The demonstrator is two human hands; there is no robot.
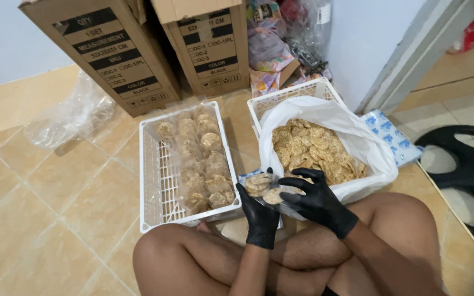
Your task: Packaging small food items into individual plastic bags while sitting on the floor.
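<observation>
Both my hands wear black gloves. My left hand (259, 215) holds a small clear plastic bag (263, 185) with round brown crackers stacked inside it. My right hand (316, 200) grips the bag's other side, fingers on a cracker (273, 195) at its opening. Just beyond my hands stands a white plastic basket (281, 101) lined with a white plastic bag (330, 112) full of loose crackers (314, 151). To its left, another white basket (152, 181) holds several packed bags of crackers (201, 161) in two rows.
Two brown cardboard boxes (122, 55) stand against the wall behind the baskets. A crumpled clear plastic sheet (72, 118) lies on the tiled floor at left. A black round object (467, 170) sits at right. My crossed legs (204, 263) fill the bottom.
</observation>
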